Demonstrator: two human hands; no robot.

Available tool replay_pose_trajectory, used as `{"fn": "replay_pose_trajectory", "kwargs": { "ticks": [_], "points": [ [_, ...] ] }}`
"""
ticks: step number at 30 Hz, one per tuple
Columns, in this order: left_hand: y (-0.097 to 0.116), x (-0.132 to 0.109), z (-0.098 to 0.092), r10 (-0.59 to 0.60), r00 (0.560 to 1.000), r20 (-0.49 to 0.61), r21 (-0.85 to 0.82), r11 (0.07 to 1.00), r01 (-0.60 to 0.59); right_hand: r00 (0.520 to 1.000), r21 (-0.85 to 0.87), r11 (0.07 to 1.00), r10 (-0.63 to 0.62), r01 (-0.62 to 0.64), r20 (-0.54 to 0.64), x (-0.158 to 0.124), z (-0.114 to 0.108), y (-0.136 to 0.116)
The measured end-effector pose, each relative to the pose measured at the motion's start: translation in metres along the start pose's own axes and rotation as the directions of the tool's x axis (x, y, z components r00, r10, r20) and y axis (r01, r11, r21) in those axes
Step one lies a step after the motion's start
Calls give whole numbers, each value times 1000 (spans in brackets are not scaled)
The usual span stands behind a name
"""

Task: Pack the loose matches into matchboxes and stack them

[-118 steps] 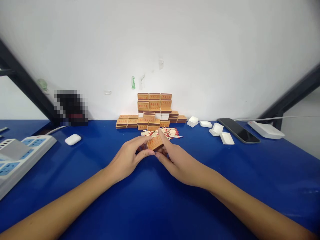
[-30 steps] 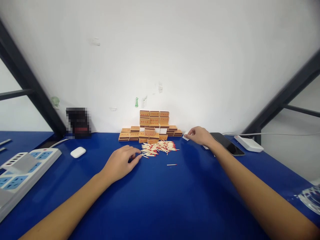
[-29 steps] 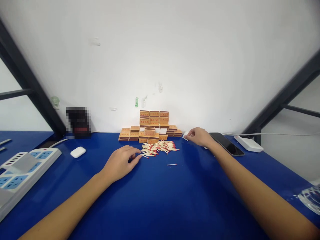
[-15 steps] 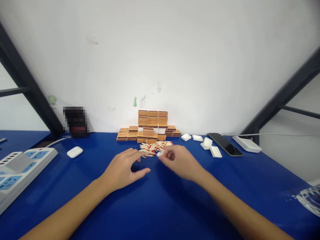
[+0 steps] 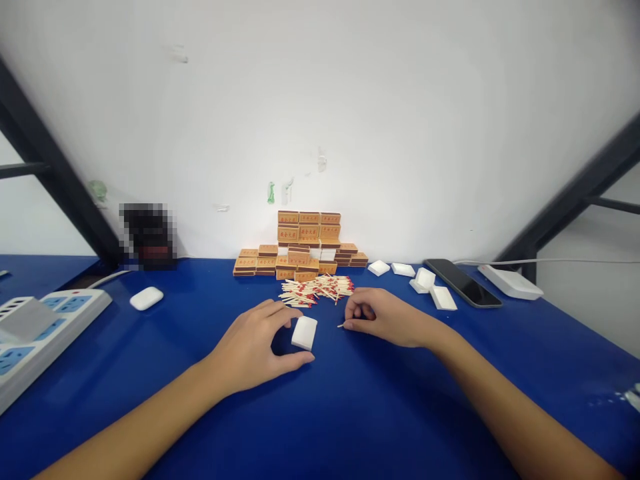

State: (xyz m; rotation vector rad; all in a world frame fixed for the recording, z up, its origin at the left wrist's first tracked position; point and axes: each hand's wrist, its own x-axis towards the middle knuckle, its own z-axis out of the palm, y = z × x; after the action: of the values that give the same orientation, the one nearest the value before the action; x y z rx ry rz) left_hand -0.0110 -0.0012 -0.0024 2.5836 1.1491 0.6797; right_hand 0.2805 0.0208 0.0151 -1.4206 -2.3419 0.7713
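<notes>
My left hand (image 5: 257,347) curls around a small white matchbox tray (image 5: 304,332), thumb below it and fingers above, holding it on the blue table (image 5: 350,413). My right hand (image 5: 385,317) lies just right of the tray, fingers pinched on a single match (image 5: 341,325). A loose pile of red-tipped matches (image 5: 317,289) lies just beyond both hands. Behind it, orange matchboxes (image 5: 305,243) are stacked against the white wall.
Several white empty trays (image 5: 425,283) lie at the right, beside a black phone (image 5: 463,282) and a white adapter (image 5: 510,281). A white earbud case (image 5: 147,298) and a power strip (image 5: 35,327) are on the left.
My right hand reached to the white trays at the right, brought one back to the middle, and now pinches a match. My left hand moved from the match pile to grip the tray.
</notes>
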Motion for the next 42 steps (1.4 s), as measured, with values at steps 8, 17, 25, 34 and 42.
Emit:
{"fn": "replay_pose_trajectory", "kwargs": {
  "ticks": [8, 17, 25, 34, 42],
  "points": [
    [-3, -2, 10, 53, 998, -28, -91, 994, -55, 994, -9, 997, -77, 77, -79, -2, 8, -18],
    [2, 0, 5, 66, 998, -6, -186, 980, -66, 967, -18, 986, -168, 167, -194, -3, 21, -35],
    [-3, -3, 13, -14, 1000, -27, -241, 971, 7, 967, -156, 963, -237, 221, -91, -4, 43, -45],
    [-3, -3, 9, 19, 1000, -16, -196, 980, -22, 970, -97, 973, -221, 211, -103, -7, 38, -45],
    [0, -3, 2, 66, 998, -1, -132, 989, -66, 933, -241, 970, -102, 16, -346, 9, 3, 10]
  ]
}}
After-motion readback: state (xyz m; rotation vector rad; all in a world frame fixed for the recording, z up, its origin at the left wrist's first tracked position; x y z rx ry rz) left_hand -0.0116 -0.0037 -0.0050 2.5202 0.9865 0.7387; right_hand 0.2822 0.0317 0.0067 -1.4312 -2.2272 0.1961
